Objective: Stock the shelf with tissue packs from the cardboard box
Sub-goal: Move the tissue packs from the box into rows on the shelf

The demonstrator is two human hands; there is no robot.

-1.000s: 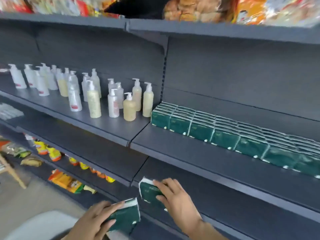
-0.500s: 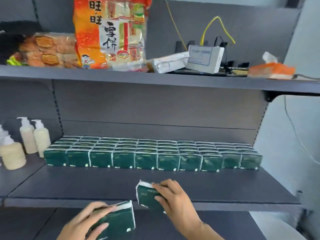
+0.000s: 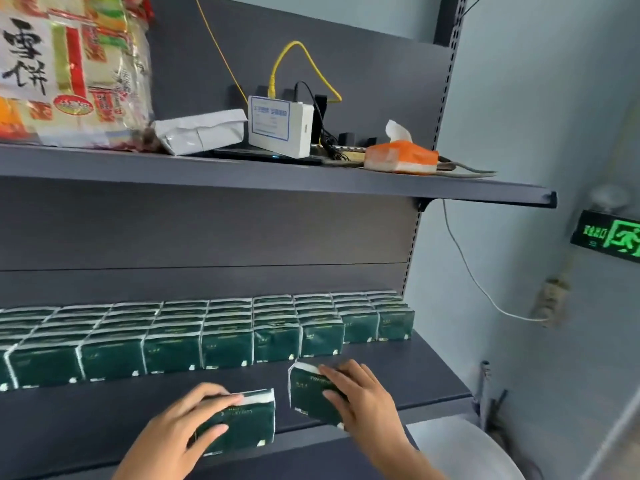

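Note:
Rows of dark green tissue packs [image 3: 225, 337] fill the back of the grey shelf [image 3: 422, 368], standing upright side by side. My left hand [image 3: 173, 434] grips one green tissue pack [image 3: 242, 422] above the shelf's front edge. My right hand [image 3: 363, 400] holds a second green pack [image 3: 308, 393] just in front of the row's right part, slightly tilted. The cardboard box is out of view.
The shelf above [image 3: 277, 178] carries a large snack bag [image 3: 69, 64], a white parcel [image 3: 201, 131], a white device with a yellow cable [image 3: 280, 124] and an orange tissue box [image 3: 401, 157]. A wall with an exit sign [image 3: 609, 237] stands at the right.
The view swung right and closer to the tissue shelf. Both hands rose with their packs from below the shelf edge to over its front strip.

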